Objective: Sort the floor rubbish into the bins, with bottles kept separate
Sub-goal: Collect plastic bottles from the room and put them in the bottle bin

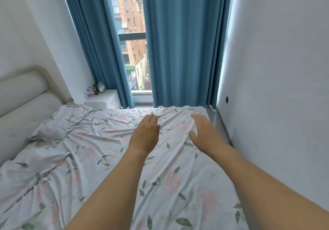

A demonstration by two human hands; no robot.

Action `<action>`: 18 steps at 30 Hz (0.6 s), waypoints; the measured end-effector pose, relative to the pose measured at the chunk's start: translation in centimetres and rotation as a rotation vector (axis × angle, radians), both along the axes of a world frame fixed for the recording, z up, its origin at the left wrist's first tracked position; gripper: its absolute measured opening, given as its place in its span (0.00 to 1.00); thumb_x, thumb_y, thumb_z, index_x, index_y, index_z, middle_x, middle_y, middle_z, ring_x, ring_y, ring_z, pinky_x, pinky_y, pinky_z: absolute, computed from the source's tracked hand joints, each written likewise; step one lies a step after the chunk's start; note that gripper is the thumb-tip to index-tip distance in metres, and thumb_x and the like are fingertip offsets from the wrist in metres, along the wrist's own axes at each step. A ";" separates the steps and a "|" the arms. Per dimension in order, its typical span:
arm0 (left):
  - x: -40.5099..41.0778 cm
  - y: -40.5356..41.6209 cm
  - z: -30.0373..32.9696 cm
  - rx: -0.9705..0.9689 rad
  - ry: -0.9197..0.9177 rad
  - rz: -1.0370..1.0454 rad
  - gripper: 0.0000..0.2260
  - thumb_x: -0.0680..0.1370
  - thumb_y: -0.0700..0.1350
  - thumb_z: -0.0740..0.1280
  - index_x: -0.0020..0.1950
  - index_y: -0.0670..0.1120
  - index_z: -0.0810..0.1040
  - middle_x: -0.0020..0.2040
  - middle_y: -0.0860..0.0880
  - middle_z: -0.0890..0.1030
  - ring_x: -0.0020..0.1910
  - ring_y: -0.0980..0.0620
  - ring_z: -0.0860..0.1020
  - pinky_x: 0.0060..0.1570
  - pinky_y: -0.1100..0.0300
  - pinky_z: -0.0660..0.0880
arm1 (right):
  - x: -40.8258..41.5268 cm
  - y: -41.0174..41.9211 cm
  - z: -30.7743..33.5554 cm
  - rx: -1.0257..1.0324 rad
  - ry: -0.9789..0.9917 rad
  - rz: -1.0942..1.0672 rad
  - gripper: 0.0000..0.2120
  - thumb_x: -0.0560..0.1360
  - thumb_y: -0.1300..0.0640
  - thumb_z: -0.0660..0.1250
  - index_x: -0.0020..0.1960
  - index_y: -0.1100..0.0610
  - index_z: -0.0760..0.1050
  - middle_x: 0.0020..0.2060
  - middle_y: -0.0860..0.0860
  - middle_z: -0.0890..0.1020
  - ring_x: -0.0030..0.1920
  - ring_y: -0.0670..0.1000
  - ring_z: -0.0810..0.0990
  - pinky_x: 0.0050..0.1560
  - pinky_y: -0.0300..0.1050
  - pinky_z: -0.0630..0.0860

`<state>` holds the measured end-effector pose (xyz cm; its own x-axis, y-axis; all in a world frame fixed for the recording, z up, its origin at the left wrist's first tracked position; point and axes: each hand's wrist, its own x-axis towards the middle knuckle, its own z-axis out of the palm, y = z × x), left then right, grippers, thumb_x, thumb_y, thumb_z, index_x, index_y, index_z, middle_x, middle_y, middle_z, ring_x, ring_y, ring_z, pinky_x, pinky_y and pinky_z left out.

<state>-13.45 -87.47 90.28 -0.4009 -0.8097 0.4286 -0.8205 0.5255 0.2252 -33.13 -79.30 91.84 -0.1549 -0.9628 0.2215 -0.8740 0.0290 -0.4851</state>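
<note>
While no floor, rubbish or bin shows in the head view, these lines go from the largest thing to the smallest.

Bed: the bed [99,158] fills the lower frame, its floral sheet rumpled toward the headboard [23,94] at the left edge; nothing that reads as rubbish lies on it.

Curtains: blue curtains [179,42] hang past the far edge of the bed, parted on a window [131,33] with brick buildings outside.

Wall: a white wall [276,87] runs close along the right edge of the bed.

Nightstand: a white nightstand [105,98] stands at the far left corner of the bed, by the headboard.

Left hand: the left hand [145,134] reaches out over the far part of the bed, fingers straight and close together, holding nothing; whether it touches the sheet I cannot tell.

Right hand: the right hand [204,131] is held near the far right corner, fingers straight, thumb spread, holding nothing.

Bottles: a small clear bottle with a red cap [90,92] and some dark items stand on the nightstand; too small to say what they hold.

Bins: none in view, so their contents cannot be told.

Progress: judging from this alone, sorting looks not yet begun here; finding the floor rubbish and bins, and keeping bottles apart, is all left.
</note>
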 end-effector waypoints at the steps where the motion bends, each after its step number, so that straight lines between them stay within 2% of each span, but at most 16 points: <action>1: -2.5 0.4 0.1 -0.002 0.001 -0.028 0.16 0.82 0.45 0.58 0.69 0.42 0.69 0.69 0.46 0.71 0.69 0.48 0.68 0.65 0.55 0.68 | -2.2 0.9 0.1 0.003 -0.004 -0.028 0.28 0.79 0.56 0.61 0.76 0.56 0.57 0.74 0.49 0.62 0.73 0.49 0.60 0.71 0.41 0.58; 4: -10.2 1.6 0.4 -0.014 -0.009 -0.106 0.15 0.82 0.46 0.59 0.67 0.42 0.70 0.67 0.47 0.72 0.66 0.47 0.70 0.60 0.54 0.71 | -9.0 3.5 0.3 0.005 -0.017 -0.098 0.27 0.78 0.56 0.60 0.75 0.55 0.58 0.73 0.48 0.63 0.73 0.51 0.61 0.70 0.44 0.61; 9: -22.1 3.7 0.1 -0.014 0.001 -0.151 0.15 0.82 0.46 0.59 0.67 0.43 0.71 0.66 0.48 0.73 0.64 0.47 0.73 0.58 0.54 0.73 | -20.5 7.0 0.8 0.005 -0.020 -0.129 0.24 0.78 0.57 0.60 0.74 0.56 0.60 0.71 0.49 0.65 0.71 0.51 0.64 0.69 0.43 0.62; 13: -30.1 4.6 0.2 -0.011 0.006 -0.136 0.16 0.82 0.46 0.59 0.69 0.43 0.70 0.67 0.48 0.73 0.63 0.47 0.73 0.57 0.54 0.73 | -29.3 7.9 1.2 -0.003 -0.057 -0.147 0.28 0.80 0.56 0.59 0.77 0.56 0.54 0.76 0.50 0.59 0.75 0.50 0.58 0.72 0.43 0.56; 18: -37.2 5.0 0.9 -0.019 -0.014 -0.161 0.17 0.82 0.47 0.58 0.71 0.44 0.68 0.69 0.50 0.72 0.66 0.48 0.72 0.58 0.55 0.72 | -36.6 8.4 1.3 -0.013 -0.094 -0.172 0.29 0.80 0.56 0.58 0.78 0.55 0.53 0.76 0.50 0.58 0.75 0.50 0.58 0.72 0.42 0.57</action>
